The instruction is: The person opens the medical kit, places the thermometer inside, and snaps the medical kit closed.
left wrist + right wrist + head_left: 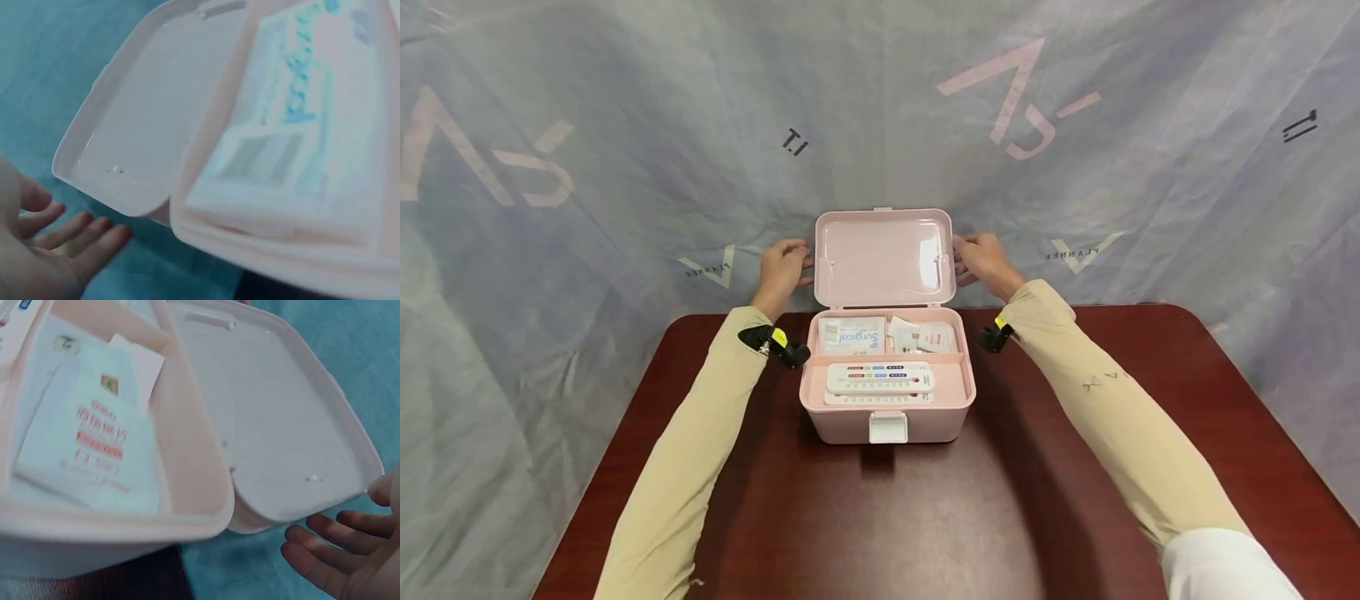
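A pink storage box [887, 425] stands on the table with its lid [883, 258] raised and leaning back. In its upper tray lie a packet marked "Surgical" [852, 336], small white and red sachets [935, 337] and two white thermometer strips [880, 379], one partly over the other. My left hand [782, 271] is beside the lid's left edge, its fingers extended and a small gap between them and the lid in the left wrist view. At the lid's right edge is my right hand [987, 262], fingers loosely spread; whether its thumb [381, 489] touches the rim I cannot tell.
The dark red table [910, 517] has its back edge just behind the box. A grey printed cloth [880, 108] hangs close behind the lid and both hands. A white latch [888, 427] is on the box's front.
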### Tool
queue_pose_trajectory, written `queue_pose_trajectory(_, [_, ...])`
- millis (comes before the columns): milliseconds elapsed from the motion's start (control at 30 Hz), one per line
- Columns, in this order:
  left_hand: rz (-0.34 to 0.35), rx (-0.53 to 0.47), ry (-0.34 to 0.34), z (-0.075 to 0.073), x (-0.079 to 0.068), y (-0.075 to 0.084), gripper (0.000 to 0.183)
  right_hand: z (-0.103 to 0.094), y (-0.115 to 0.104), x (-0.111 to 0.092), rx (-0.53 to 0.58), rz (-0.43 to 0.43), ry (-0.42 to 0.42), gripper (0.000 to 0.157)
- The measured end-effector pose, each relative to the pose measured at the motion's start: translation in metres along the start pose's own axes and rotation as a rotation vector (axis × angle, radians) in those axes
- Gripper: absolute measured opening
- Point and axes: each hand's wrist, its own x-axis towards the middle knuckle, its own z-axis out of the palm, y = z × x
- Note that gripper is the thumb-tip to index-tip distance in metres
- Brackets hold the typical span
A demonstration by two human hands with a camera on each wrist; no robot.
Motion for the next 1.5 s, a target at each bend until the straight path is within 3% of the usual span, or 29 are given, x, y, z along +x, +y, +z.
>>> queue_pose_trajectory(167, [-0.088, -0.073, -0.065, -0.004, 0.004, 0.002, 0.037, 0.003, -0.005, 0.002, 0.034, 0.011, -0.026, 0.042])
queue_pose_trajectory(400, [-0.056, -0.083, -0.053, -0.002, 0.004, 0.003, 0.033, 0.005, -0.003, 0.005, 0.049, 0.047, 0.005, 0.041])
queue_pose_trajectory(633, [-0.073, -0.069, -0.041, -0.002, 0.002, 0.006, 0.031, 0.009, -0.001, 0.006, 0.064, 0.015, 0.057, 0.039])
queue_pose_trajectory(833, [-0.046, -0.077, -0.047, 0.000, -0.001, 0.012, 0.031, 0.007, -0.003, 0.006, 0.085, -0.015, 0.115, 0.041])
queue_pose_trajectory(1500, [-0.005, -0.061, -0.029, 0.006, -0.011, 0.034, 0.039, -0.002, -0.024, -0.004, 0.164, -0.035, 0.194, 0.049])
